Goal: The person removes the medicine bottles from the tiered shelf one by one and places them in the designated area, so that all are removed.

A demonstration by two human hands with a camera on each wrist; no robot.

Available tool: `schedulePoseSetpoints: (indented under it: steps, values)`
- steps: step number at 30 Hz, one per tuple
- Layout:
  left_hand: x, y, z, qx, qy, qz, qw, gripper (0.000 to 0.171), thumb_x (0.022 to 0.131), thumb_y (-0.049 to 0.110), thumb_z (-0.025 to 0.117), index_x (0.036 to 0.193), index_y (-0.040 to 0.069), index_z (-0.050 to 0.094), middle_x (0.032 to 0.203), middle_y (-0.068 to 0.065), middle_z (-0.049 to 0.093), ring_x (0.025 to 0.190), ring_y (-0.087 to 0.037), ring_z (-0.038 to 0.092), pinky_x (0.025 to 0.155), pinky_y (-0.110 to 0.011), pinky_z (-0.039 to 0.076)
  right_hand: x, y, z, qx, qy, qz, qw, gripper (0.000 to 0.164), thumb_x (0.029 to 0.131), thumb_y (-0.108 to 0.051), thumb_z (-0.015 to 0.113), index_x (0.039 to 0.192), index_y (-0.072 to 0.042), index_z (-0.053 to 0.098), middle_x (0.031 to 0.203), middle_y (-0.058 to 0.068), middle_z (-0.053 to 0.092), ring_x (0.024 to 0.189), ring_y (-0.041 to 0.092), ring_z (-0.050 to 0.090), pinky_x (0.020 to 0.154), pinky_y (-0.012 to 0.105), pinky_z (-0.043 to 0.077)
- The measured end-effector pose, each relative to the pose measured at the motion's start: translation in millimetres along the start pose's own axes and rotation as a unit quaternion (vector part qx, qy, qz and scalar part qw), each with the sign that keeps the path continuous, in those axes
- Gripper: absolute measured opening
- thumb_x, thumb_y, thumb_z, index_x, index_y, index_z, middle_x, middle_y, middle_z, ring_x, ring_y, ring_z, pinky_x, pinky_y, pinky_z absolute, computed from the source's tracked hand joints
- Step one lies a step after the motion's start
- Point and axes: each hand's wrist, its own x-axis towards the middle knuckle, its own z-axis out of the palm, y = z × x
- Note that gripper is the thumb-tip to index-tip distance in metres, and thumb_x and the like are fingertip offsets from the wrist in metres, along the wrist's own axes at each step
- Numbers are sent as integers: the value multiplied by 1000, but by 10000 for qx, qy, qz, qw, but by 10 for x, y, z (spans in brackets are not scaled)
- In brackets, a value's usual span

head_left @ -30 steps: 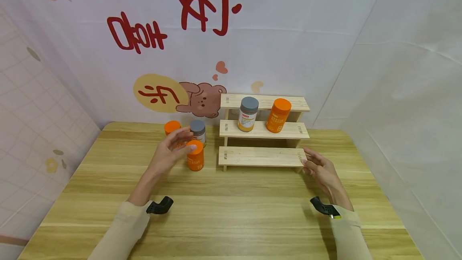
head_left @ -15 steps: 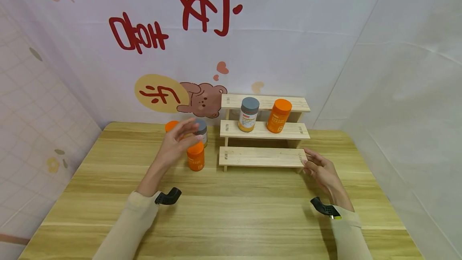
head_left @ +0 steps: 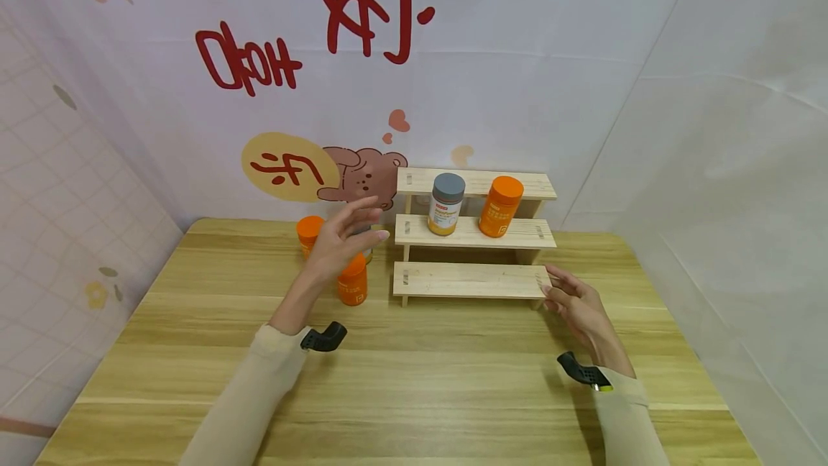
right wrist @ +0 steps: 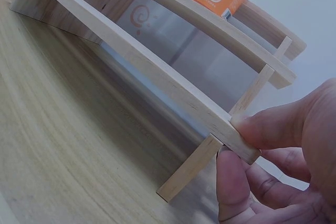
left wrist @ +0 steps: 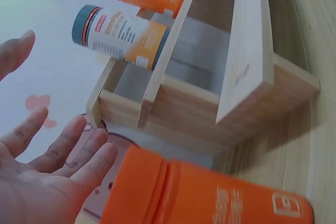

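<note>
My left hand [head_left: 338, 244] hovers over the bottles at the rack's left, fingers spread and holding nothing. Just below it stands an orange bottle [head_left: 352, 286]; another orange-lidded bottle [head_left: 310, 230] is behind my wrist. A grey-lidded bottle [head_left: 369, 253] is mostly hidden by the hand. My right hand [head_left: 578, 311] pinches the right end of the lowest board of a three-step wooden rack [head_left: 472, 280], thumb on top and fingers beneath, as the right wrist view shows. On the middle step stand a grey-lidded bottle [head_left: 445, 207] and an orange bottle [head_left: 501, 208], both upright.
The rack stands on a wood-grain table [head_left: 440, 387], near its back edge. Behind it hangs a pale printed backdrop [head_left: 537, 56] with red characters and a bear. Another pale sheet [head_left: 744, 164] hangs along the right side.
My left hand has risen and shifted right and away from me, off the bottles and now in front of the grey-lidded one. My right hand, the rack and the bottles stay put.
</note>
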Motion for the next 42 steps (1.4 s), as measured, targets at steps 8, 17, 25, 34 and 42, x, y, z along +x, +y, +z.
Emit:
schedulePoseSetpoints:
  steps: [8, 17, 25, 34, 42]
  values:
    - [175, -1, 192, -210, -200, 139, 9995, 66, 93, 17, 75, 153, 19, 47, 146, -17, 54, 138, -38, 51, 104, -31, 53, -6, -19, 12, -15, 40, 39, 10000, 69, 102, -13, 65, 161, -4, 31, 118, -9, 60, 99, 4, 62, 83, 21, 57]
    - [358, 1, 396, -283, -350, 9, 9990, 70, 94, 20, 76, 156, 19, 44, 148, -14, 53, 141, -40, 49, 115, -53, 46, -21, -15, 1, 12, -27, 12, 10000, 66, 102, -13, 65, 160, -7, 34, 118, -8, 61, 99, 4, 62, 84, 21, 57]
    - [502, -11, 536, -211, -465, -12, 9987, 69, 94, 22, 76, 155, 24, 45, 150, -14, 52, 139, -35, 53, 115, -51, 46, 1, 14, -19, -7, -27, -19, 10000, 65, 102, -14, 66, 159, -9, 36, 119, -8, 61, 101, 4, 63, 84, 20, 58]
    - [667, -38, 681, -417, -572, -24, 9975, 64, 96, 15, 74, 153, 25, 48, 145, -11, 57, 135, -29, 56, 115, -45, 47, -6, -12, -10, 90, -46, 18, 9999, 68, 101, -13, 65, 160, -5, 32, 118, -6, 60, 99, 4, 63, 83, 20, 57]
    - [774, -30, 782, -231, -644, -37, 9977, 68, 95, 16, 74, 156, 22, 43, 146, -14, 56, 134, -31, 56, 113, -48, 48, -3, -2, -14, 69, -41, 0, 10000, 68, 101, -12, 65, 160, -6, 32, 118, -7, 60, 99, 4, 63, 83, 20, 58]
